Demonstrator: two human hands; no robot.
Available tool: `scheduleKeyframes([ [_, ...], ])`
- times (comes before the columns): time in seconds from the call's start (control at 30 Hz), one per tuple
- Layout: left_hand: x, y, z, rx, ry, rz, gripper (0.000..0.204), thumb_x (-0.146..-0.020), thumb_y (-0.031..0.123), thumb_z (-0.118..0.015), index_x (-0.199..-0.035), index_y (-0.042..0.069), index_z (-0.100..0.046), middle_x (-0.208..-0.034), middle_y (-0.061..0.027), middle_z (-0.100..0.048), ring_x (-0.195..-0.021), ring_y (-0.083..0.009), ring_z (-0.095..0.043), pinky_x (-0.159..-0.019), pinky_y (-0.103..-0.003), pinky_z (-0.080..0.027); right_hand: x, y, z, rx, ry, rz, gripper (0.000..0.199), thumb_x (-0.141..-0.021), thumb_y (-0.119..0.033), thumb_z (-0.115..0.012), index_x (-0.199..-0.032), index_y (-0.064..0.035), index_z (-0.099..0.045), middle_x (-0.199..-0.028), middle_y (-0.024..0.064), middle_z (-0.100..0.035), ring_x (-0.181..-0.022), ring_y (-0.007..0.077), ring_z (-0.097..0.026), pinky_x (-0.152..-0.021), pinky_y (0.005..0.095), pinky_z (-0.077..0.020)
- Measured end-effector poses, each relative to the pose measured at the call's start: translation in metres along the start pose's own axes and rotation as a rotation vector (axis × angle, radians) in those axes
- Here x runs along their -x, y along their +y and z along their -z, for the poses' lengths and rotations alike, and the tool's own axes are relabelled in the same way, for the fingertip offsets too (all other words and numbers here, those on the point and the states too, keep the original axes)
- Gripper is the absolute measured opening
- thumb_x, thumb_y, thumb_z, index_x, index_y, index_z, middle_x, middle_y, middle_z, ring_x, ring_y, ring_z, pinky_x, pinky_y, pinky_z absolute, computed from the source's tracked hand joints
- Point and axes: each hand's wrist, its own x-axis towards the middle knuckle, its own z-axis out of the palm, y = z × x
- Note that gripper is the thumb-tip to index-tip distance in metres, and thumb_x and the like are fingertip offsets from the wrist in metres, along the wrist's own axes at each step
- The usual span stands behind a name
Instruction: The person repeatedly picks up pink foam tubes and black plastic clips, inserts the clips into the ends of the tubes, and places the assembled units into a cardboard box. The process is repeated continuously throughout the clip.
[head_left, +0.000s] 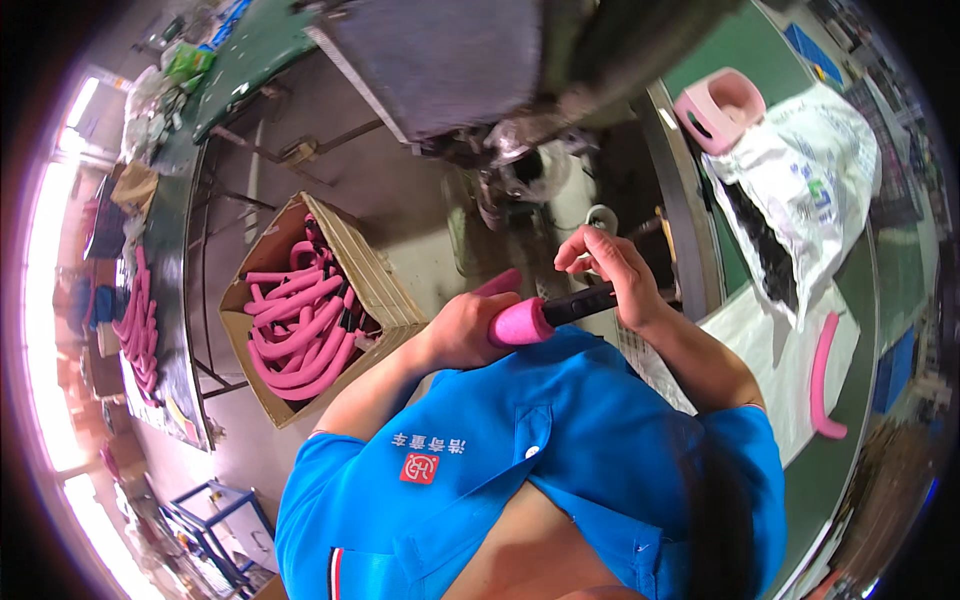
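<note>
My left hand (468, 328) is closed round a pink foam-covered tube (522, 322). A black end piece (578, 305) sticks out of the foam toward my right hand. Past my left fingers another stretch of pink foam (500, 283) shows; my hand hides how it joins. My right hand (618, 268) is raised beside the black piece, its fingers loosely bent and apart, with nothing seen between them. The black piece reaches to the heel of that hand; whether they touch, I cannot tell.
A cardboard box (400, 290) full of pink foam tubes stands on the left. A machine (440, 70) is ahead. The green table (705, 55) on the right bears a pink plastic part (715, 105), a white bag (810, 180) of black pieces and a pink tube (822, 375). More tubes (138, 325) lie far left.
</note>
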Motion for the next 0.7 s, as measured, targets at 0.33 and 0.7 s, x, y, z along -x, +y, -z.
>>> scheduleKeyframes([
  [0.33, -0.046, 0.056, -0.034, -0.185, -0.283, -0.102, 0.047, -0.068, 0.033, -0.066, -0.106, 0.005, -0.058, -0.082, -0.0237, -0.064, -0.083, -0.0384, -0.062, -0.094, -0.046, -0.043, 0.074, 0.017, 0.001, 0.059, 0.072, 0.025, 0.051, -0.101, -0.036, -0.028, -0.080, -0.0005, -0.057, -0.075, 0.0076, -0.056, -0.070, 0.0152, -0.050, -0.070, 0.0295, -0.0403],
  [0.7, -0.025, 0.005, -0.012, 1.188, 0.739, -0.110, 0.034, -0.070, 0.003, -0.060, -0.102, 0.010, -0.050, -0.076, -0.0022, -0.047, -0.067, -0.0146, -0.049, -0.063, -0.028, -0.046, 0.097, 0.116, 0.097, 0.344, 1.007, 0.004, 0.049, -0.090, -0.035, -0.059, -0.121, -0.0001, -0.045, -0.123, 0.0146, -0.043, -0.108, 0.0242, -0.049, -0.093, 0.0347, -0.0421],
])
